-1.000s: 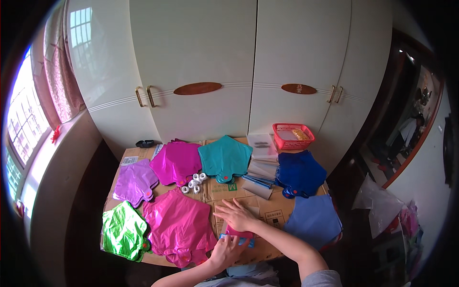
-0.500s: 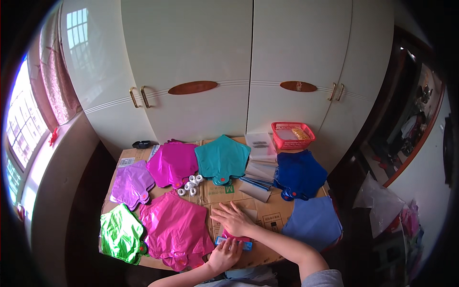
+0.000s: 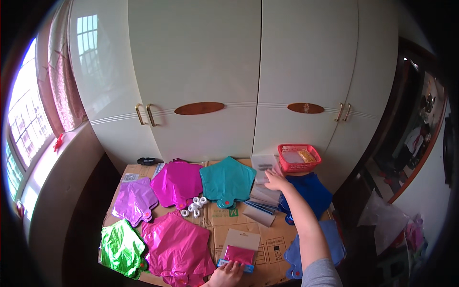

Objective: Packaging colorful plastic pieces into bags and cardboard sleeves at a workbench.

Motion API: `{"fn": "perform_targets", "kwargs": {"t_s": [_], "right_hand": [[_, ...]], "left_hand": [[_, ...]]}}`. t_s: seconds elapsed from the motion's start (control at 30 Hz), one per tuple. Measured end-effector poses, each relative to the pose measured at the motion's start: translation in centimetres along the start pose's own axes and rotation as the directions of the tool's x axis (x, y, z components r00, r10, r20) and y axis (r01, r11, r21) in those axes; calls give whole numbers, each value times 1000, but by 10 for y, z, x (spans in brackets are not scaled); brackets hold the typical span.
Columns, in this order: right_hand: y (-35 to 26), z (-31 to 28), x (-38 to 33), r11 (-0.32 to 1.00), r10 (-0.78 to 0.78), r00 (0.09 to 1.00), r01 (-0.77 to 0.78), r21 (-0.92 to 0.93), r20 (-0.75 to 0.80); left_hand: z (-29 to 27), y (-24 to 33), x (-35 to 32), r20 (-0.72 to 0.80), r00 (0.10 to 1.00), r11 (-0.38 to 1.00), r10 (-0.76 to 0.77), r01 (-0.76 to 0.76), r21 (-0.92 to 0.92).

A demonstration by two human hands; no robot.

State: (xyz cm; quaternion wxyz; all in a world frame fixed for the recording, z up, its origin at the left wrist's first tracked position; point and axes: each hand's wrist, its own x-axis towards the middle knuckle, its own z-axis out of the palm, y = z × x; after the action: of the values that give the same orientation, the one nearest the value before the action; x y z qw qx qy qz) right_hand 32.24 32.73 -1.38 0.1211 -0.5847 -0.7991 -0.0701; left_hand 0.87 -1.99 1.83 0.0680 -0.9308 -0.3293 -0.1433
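My left hand point(image 3: 228, 274), fingers curled, holds the lower edge of a flat clear packet at the near middle of the table. Folded pink foil point(image 3: 240, 254) lies inside, with a hang-hole top point(image 3: 244, 236) above and a blue strip point(image 3: 248, 269) along the near edge. My right arm stretches to the back right. There my right hand point(image 3: 275, 182), fingers extended, is over a clear plastic bag point(image 3: 262, 161) with small grey pieces in it. Just nearer lie fanned clear sleeves point(image 3: 264, 195); the hand partly covers where they meet the bag.
Flat foil balloons lie around the cardboard-covered table: teal point(image 3: 228, 181), magenta point(image 3: 177, 184), lilac point(image 3: 134, 201), green point(image 3: 122, 248), pink point(image 3: 177, 246), dark blue point(image 3: 311, 191) and light blue point(image 3: 330, 244). Several white ribbon rolls point(image 3: 193, 207) sit mid-left. A red basket point(image 3: 299, 167) stands behind, before white cupboards.
My right hand has left the packet and moved forward to the bag at the back right. My left hand stays at the packet's near edge. The view has tilted up.
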Motion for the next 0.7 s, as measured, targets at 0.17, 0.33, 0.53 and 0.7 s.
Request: {"fn": "perform_targets", "kwargs": {"t_s": [0.17,0.33,0.53,0.7], "right_hand": [[-13,-22,7,992,-5,964,-29,122,266],[-20,-37,-9,917,169,974,-211,339,150],[-11,-41,-15,766,285,948,-316,560,145],[-7,-32,-32,856,115,993,-102,507,5]], "left_hand": [[16,6,-11,4,998,998,-57,57,23],[-2,-1,0,-8,1000,1000,-11,12,16],[-11,3,5,-10,1000,999,-5,6,39],[-3,2,2,-42,999,999,8,-7,42]]}}
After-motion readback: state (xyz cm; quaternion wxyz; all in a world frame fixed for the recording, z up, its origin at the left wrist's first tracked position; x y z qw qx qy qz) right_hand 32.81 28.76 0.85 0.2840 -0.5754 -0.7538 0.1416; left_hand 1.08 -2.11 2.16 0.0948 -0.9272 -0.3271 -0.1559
